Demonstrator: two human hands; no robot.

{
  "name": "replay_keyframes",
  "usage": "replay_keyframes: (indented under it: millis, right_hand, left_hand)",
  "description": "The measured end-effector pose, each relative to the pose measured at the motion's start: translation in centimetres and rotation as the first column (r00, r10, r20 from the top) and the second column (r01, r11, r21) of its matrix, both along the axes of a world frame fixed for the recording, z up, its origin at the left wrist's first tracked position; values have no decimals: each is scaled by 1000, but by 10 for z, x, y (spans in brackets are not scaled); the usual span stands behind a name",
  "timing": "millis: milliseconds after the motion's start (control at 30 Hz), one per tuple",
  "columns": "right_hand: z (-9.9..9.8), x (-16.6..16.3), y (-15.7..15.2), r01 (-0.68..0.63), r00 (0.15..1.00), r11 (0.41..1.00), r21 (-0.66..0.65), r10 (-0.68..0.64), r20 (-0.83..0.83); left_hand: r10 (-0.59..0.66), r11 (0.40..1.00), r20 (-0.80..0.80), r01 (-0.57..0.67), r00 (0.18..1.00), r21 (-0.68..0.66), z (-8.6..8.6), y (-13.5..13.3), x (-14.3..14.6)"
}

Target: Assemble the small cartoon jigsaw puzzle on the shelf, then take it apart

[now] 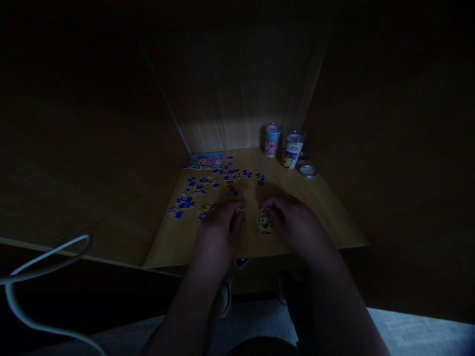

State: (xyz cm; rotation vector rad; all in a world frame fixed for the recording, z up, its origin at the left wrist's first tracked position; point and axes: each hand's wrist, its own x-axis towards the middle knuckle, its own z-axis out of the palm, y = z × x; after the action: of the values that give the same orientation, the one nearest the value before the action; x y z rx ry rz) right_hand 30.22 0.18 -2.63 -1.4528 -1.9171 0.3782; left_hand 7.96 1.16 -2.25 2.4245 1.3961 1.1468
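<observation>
The scene is dim. My left hand [222, 217] rests on a small wooden desk [315, 217], fingers curled in a pinch on a small puzzle piece I can barely make out. My right hand [287, 212] is curled beside it, fingertips at the top of a small joined patch of yellow cartoon puzzle pieces [263, 225] lying between the two hands. Several loose blue puzzle pieces [208, 185] lie scattered on the desk beyond and to the left of my hands.
A picture card [205, 160] lies at the back left of the desk. Two printed cylindrical tubs [272, 140] [293, 149] and a round lid [308, 170] stand at the back right. Wooden walls enclose the desk. A white cable [37, 262] loops at lower left.
</observation>
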Motion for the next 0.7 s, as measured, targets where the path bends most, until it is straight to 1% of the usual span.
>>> replay_keyframes:
  millis: [133, 333, 400, 533, 700]
  right_hand:
    - [-2, 0, 1, -6, 1000, 1000, -2, 6, -3]
    - [-2, 0, 1, -3, 1000, 1000, 1, 3, -3]
    - [-2, 0, 1, 1, 1000, 1000, 2, -1, -1]
    - [0, 0, 1, -2, 1000, 1000, -3, 2, -1]
    - [0, -1, 1, 3, 1000, 1000, 4, -3, 2]
  left_hand:
    - [-119, 993, -65, 117, 991, -28, -1, 1, 3]
    - [-210, 977, -62, 206, 976, -56, -3, 2, 3]
    - [-210, 976, -59, 206, 976, -76, -4, 2, 3]
    - [-166, 983, -63, 161, 984, -88, -7, 3, 3]
    - [-190, 975, -64, 180, 980, -129, -5, 3, 4]
